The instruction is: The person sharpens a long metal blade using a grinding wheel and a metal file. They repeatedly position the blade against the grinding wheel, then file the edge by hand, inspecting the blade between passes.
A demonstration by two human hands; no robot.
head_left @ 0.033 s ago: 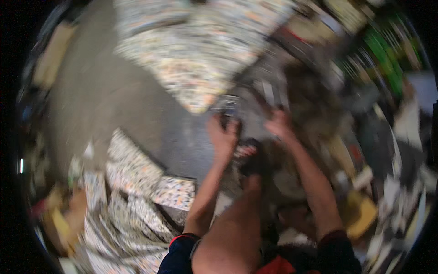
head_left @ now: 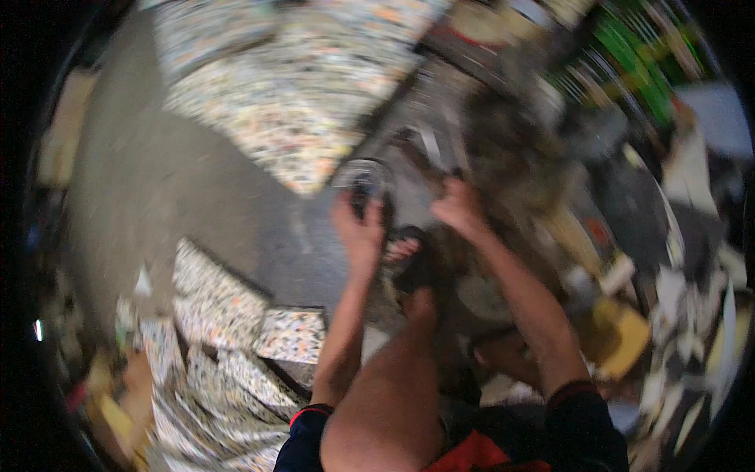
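Grey floor, two hands, one sandal

This looks like a cluttered workshop or craft work floor. A bare grey concrete floor is strewn with stacks of multicoloured speckled printed sheets, more patterned sheets lie piled lower left, and blurred scraps, tools and yellow boxes crowd the right side.

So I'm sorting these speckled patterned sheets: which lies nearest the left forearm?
The small square sheet just left of the left forearm; the other stacks sit farther left or up beyond the hands.
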